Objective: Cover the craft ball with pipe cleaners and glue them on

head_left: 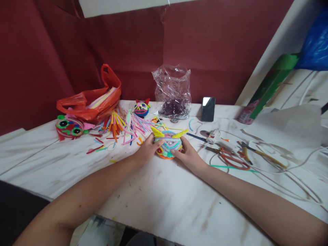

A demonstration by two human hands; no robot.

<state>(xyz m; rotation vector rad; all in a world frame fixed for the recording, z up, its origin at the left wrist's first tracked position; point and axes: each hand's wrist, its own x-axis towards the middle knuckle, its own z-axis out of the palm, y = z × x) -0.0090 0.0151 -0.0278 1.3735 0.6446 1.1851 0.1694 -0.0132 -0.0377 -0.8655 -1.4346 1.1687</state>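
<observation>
Between my hands is a round, multicoloured pipe-cleaner figure (169,141) with two yellow horns, banded in pale blue, pink and green, with orange at its lower edge. My left hand (150,147) is closed around its left side, the thumb lying across the front. From the right, my right hand (188,153) grips the other side, thumb pressed near the green part at the bottom. The figure is just over or on the marble-patterned table (153,191); I cannot tell whether it touches. Its back and several of my fingers are hidden.
Loose pipe cleaners (118,126) lie at the left, beside a red plastic bag (88,99) and two finished-looking figures (70,127). Behind stand a clear bag (174,92) and a phone (208,109). At right are a glue gun (217,138), scissors (233,160), pliers (263,155) and cables.
</observation>
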